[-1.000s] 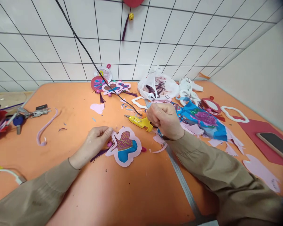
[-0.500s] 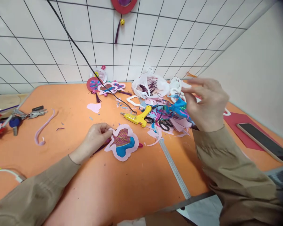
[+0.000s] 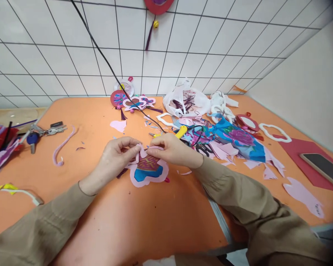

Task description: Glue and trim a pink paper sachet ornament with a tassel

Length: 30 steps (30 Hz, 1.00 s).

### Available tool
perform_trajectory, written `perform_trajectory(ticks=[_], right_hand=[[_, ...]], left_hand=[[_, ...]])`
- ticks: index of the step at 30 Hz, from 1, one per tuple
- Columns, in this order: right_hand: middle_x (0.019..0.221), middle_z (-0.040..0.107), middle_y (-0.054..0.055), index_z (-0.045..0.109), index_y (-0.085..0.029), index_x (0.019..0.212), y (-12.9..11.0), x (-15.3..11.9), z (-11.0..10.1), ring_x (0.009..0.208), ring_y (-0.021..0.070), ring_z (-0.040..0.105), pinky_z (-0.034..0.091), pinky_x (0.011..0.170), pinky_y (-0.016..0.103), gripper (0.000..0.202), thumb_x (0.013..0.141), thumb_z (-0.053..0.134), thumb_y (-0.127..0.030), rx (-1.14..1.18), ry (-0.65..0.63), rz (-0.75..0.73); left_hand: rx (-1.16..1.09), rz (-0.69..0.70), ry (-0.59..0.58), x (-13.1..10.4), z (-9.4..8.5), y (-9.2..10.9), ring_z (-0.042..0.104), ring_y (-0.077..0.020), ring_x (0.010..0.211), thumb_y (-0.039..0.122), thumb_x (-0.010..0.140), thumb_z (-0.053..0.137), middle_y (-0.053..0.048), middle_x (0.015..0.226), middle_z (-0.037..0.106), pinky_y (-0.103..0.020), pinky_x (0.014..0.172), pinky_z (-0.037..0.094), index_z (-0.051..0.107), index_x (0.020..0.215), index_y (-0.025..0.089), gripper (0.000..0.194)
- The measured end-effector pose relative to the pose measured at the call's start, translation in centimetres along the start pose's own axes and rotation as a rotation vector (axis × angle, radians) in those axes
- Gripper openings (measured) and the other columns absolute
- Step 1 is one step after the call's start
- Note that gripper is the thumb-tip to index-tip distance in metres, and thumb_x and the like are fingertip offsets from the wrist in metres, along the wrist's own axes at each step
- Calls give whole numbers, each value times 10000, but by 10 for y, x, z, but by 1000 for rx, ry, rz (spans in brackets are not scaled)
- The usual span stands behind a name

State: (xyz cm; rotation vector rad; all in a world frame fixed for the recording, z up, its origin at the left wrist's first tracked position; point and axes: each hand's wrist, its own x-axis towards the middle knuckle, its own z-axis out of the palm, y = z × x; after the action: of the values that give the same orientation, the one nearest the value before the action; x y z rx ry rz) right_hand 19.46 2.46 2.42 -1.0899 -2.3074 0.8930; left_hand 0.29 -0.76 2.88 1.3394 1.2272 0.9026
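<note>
An orange surface (image 3: pixel 113 229) met a white tiled wall (image 3: pixel 94 61). The left grip (image 3: pixel 115 157) pinched the upper edge of a pink-bordered ornament (image 3: pixel 148 173) on it. The right grip (image 3: pixel 177 151), raised off to the side moments earlier, had come back and pinched that edge too, making the hold two-handed. Just beyond lay a partly hidden yellow glue gun (image 3: pixel 181 131), then paper scraps (image 3: pixel 223 150).

1. Left on the surface (image 3: pixel 108 229), keys (image 3: pixel 54 129) are placed behind a cable (image 3: pixel 36 200).
2. In the middle, an ornament (image 3: pixel 148 173) is positioned before a glue gun (image 3: pixel 182 131).
3. At the back, a bag (image 3: pixel 185 101) is set right of other ornaments (image 3: pixel 118 98), behind scraps (image 3: pixel 222 150).
4. Rightmost, a phone (image 3: pixel 323 168) is laid on a sheet (image 3: pixel 296 155).
</note>
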Motion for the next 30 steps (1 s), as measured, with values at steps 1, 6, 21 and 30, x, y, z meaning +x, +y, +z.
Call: perform_trajectory(ticks=[1,6,21,30], right_hand=[[490,410,-39,494,-143,513,3,1,1,517,73,367,270,512,231,329,815,547,-262,44,35,12],[572,488,-10,541,-144,598,22,2,3,557,93,425,333,528,238,353,809,569,-426,473,248,99],[682,544,17,578,-155,678,26,1,13,623,121,467,354,542,261,429,799,584,-566,735,279,144],[582,455,-23,540,-152,617,29,3,19,546,84,393,320,495,234,336,776,611,-439,686,384,155]], left_hand=[[5,47,66,1,-2,-2,611,-162,705,411,759,674,-47,832,668,-274,625,487,670,917,149,305],[-88,164,372,11,-11,-17,599,-173,850,474,818,625,-41,910,660,-267,728,477,652,987,176,343],[-306,-148,-40,12,1,-26,533,-107,477,470,731,724,-21,529,635,-232,504,424,650,569,124,389],[-336,-102,-140,12,-4,-29,592,-133,559,523,706,741,-39,615,682,-249,570,490,698,660,138,390]])
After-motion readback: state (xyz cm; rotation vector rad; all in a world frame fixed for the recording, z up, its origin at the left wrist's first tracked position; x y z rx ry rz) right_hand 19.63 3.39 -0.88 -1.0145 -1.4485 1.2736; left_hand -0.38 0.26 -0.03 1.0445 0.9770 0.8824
